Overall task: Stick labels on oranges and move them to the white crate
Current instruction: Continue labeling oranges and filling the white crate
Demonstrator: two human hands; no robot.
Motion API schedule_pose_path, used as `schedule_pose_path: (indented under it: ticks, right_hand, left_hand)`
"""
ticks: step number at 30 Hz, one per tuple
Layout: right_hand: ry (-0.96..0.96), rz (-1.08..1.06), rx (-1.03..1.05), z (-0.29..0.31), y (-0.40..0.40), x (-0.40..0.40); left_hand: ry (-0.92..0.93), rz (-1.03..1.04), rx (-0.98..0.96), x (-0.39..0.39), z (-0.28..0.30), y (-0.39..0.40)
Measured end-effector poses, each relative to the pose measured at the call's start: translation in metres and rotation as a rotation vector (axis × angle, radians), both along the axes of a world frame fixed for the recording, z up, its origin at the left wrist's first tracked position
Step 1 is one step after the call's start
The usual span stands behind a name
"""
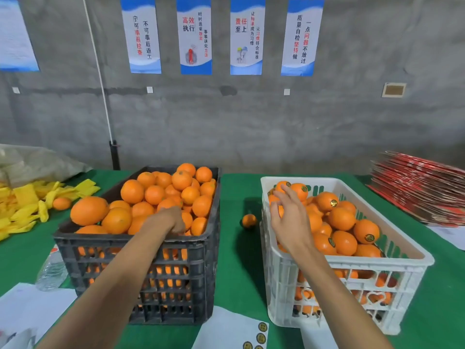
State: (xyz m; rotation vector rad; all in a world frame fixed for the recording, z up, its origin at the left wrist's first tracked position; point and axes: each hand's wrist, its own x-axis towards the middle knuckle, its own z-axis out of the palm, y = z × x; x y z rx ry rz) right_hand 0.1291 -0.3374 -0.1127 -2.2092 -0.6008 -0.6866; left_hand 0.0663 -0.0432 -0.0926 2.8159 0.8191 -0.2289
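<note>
The black crate (130, 240) on the left is heaped with unlabelled oranges (132, 191). My left hand (169, 219) reaches into its near right part, fingers curled down round an orange mostly hidden beneath it. The white crate (377, 280) on the right holds oranges (342, 219) bearing round dark labels. My right hand (289, 219) hovers over that crate's left side with fingers loosely spread, fingertips against an orange (281, 212) in the pile. A white backing sheet with round labels (261, 333) lies at the near edge between the crates.
One loose orange (249, 220) lies on the green table between the crates, another (61, 203) among yellow wrappers (25, 205) at the left. A plastic water bottle (51, 270) and white papers (32, 308) sit near left. A stack of red flat cartons (422, 190) fills the right.
</note>
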Motion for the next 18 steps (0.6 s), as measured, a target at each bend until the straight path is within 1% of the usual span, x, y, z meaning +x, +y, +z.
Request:
schedule_pose_path:
  ticks: [2,4,5,6,8,10,12,14,18]
  right_hand:
    - [0.000,0.022,-0.004,-0.005,0.004,-0.003]
    - [-0.017,0.053,0.005,-0.005,0.008,-0.008]
    - [-0.030,0.087,0.027,-0.004,0.011,-0.012]
    - [-0.041,0.132,0.055,-0.002,0.014,-0.018]
    - [-0.038,0.238,0.109,0.002,0.023,-0.031]
    - [0.004,0.316,0.166,0.002,0.033,-0.045]
    - [0.040,0.342,0.213,-0.002,0.041,-0.059]
    - [0.033,0.337,0.269,-0.009,0.044,-0.070]
    - [0.063,0.308,0.415,-0.045,0.039,-0.086]
  left_hand:
    - [-0.051,0.002,-0.002,0.001,0.002,0.002]
    - [-0.198,0.043,-0.019,-0.002,0.004,-0.001]
    - [-0.338,0.039,-0.023,-0.005,0.005,-0.005]
    - [-0.515,0.010,-0.041,-0.007,0.006,-0.010]
    - [-0.843,-0.112,-0.112,-0.014,0.013,-0.031]
    - [-1.046,-0.264,-0.174,-0.024,0.018,-0.059]
    - [-1.157,-0.378,-0.236,-0.037,0.013,-0.089]
    - [-1.184,-0.445,-0.283,-0.049,0.000,-0.115]
    - [-1.214,-0.467,-0.295,-0.062,-0.047,-0.149]
